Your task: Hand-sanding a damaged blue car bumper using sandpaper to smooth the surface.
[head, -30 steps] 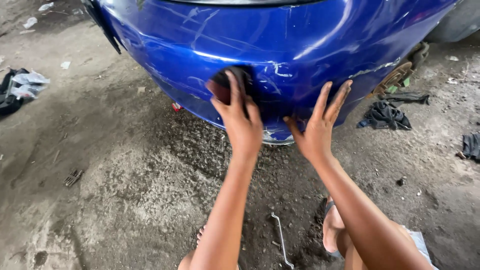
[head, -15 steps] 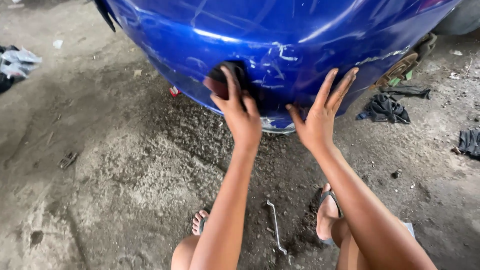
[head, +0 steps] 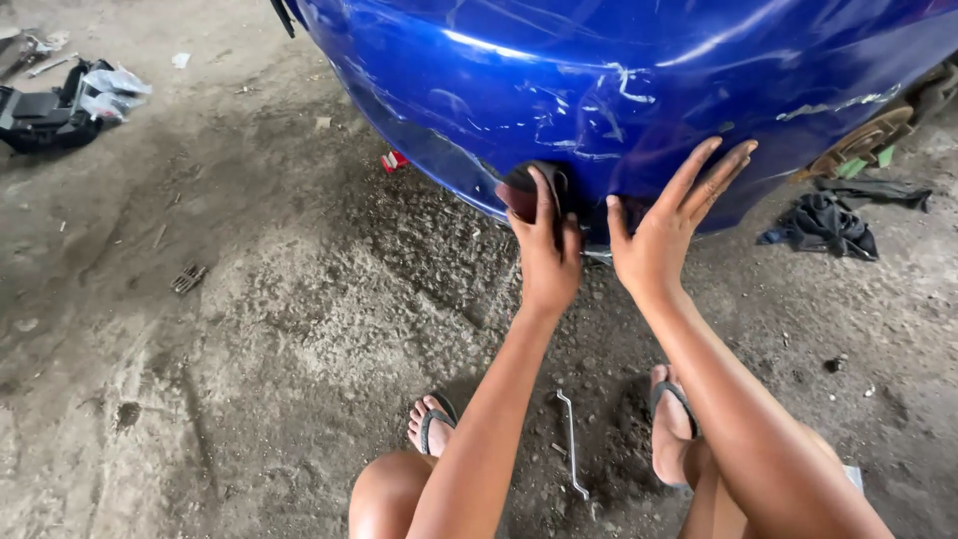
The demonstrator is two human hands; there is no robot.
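A glossy blue car bumper [head: 619, 90] with white scratches fills the top of the head view. My left hand [head: 547, 250] presses a dark sanding pad [head: 521, 190] against the bumper's lower edge, fingers wrapped over it. My right hand [head: 667, 232] lies flat on the blue panel just to the right, fingers spread, holding nothing. Both forearms reach up from the bottom of the frame. My knees and feet in flip-flops show below.
A metal wrench [head: 571, 439] lies on the dirty concrete floor [head: 249, 329] between my feet. A dark rag [head: 826, 224] sits at the right under the car. A black object with plastic wrap [head: 60, 105] lies far left. A small red item [head: 395, 160] rests under the bumper.
The view has shifted, so the bumper and hands sit further right. My left hand with the pad has slid slightly down along the bumper's edge; my right hand stays flat.
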